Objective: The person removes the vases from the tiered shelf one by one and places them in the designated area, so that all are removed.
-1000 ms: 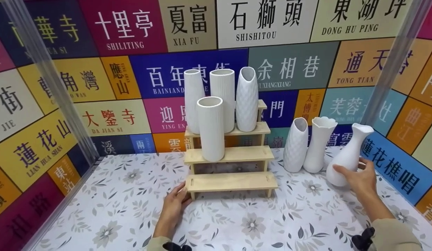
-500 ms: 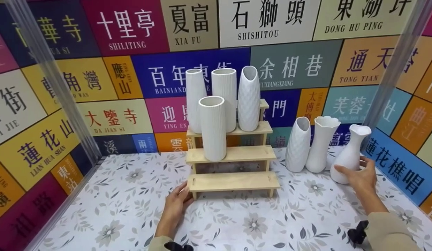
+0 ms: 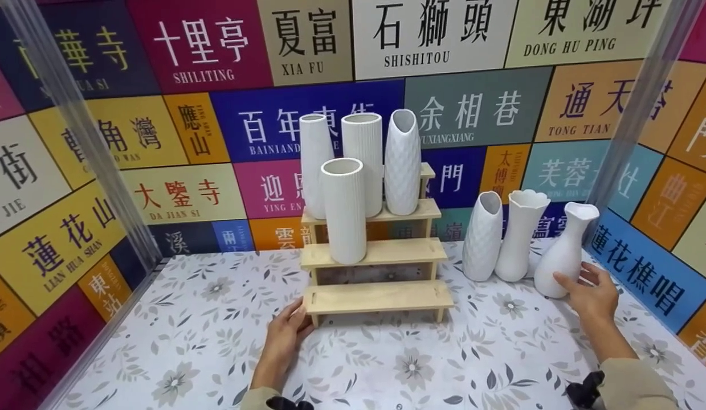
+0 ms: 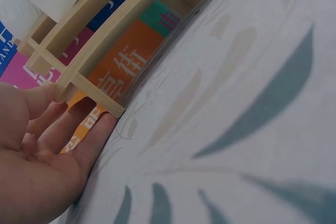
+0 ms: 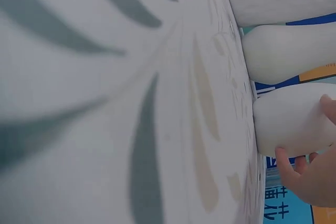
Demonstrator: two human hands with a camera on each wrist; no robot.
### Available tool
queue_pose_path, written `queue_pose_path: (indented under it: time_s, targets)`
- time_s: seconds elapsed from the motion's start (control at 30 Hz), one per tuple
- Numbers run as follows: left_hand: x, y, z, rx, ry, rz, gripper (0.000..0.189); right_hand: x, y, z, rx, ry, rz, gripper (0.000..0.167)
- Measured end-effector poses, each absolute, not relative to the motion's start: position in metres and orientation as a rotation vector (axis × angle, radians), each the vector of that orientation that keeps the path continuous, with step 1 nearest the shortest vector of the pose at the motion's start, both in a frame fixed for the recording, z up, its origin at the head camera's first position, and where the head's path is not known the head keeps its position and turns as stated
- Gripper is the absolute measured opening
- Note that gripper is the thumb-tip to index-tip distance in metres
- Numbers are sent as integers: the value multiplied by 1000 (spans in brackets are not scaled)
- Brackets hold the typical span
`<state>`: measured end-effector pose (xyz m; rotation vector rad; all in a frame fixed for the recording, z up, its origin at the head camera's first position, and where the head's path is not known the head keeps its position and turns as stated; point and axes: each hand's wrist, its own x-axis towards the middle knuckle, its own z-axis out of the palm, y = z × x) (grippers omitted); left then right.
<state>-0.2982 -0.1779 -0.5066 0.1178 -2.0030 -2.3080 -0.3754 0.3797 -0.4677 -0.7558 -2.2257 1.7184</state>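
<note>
In the head view my left hand (image 3: pixel 283 335) holds the lower left end of a tiered wooden display stand (image 3: pixel 381 297). In the left wrist view, the thumb lies at the board's end and the fingers reach the leg. My right hand (image 3: pixel 594 296) grips the belly of a white long-necked vase (image 3: pixel 560 267), which stands upright with its base at the tablecloth; thumb and fingertips touch its side in the right wrist view. Left of it stand a scalloped-rim vase (image 3: pixel 519 239) and a diamond-textured vase (image 3: pixel 482 239).
On the stand's second tier is a ribbed cylindrical vase (image 3: pixel 344 213). Behind it, higher up, stand a slim vase (image 3: pixel 317 165), a wider ribbed vase (image 3: pixel 364 159) and a slant-mouthed vase (image 3: pixel 403 165). The floral tablecloth (image 3: pixel 216 341) meets colourful sign-covered walls (image 3: pixel 472 108).
The long-necked vase has gone from tilted to upright and moved slightly left beside the scalloped vase. My right hand's grip on it has loosened a little. My left hand has stayed at the stand.
</note>
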Motion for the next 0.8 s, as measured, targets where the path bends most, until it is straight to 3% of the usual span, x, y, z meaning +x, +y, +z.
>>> queue_pose_path:
  time_s: [0.37, 0.8]
  targets:
    - [-299, -178, -504, 121, -1992, -2301, 50, -388, 384, -459, -738, -2289, 1753, 90]
    - [-298, -177, -506, 61, -1973, -2326, 52, -406, 379, -458, -789, -2236, 1775, 81]
